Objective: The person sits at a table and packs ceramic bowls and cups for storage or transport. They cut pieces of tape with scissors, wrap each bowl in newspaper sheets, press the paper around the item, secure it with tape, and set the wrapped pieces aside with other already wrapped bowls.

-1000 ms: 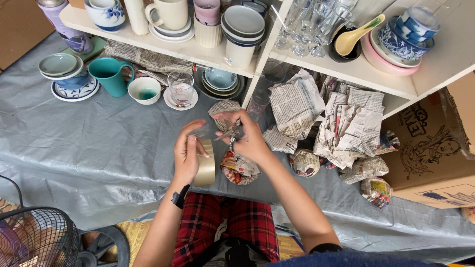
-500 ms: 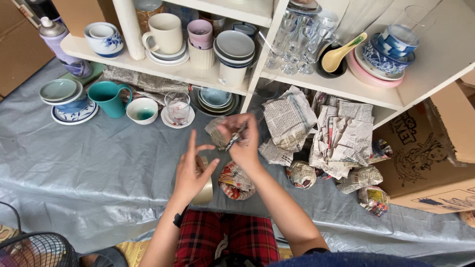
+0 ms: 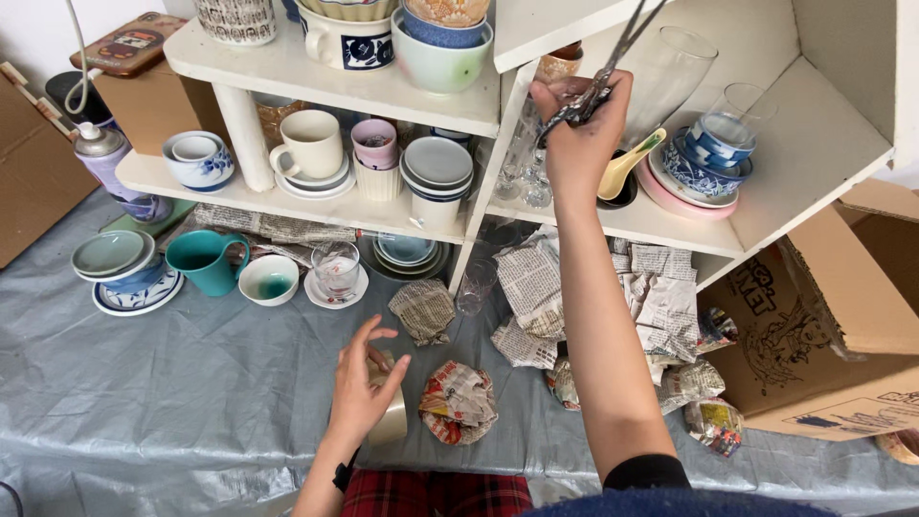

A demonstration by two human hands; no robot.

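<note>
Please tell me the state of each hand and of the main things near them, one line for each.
right hand: raised to shelf, gripping scissors
scissors: held, blades closed
left hand: open, resting on tape roll
tape roll: standing on edge
teal mug: upright
cardboard box: on its side, open

Open grey sheet [image 3: 144,383] left; crockery shelf [image 3: 325,206], newspaper bundles [image 3: 536,287] block ahead.
</note>
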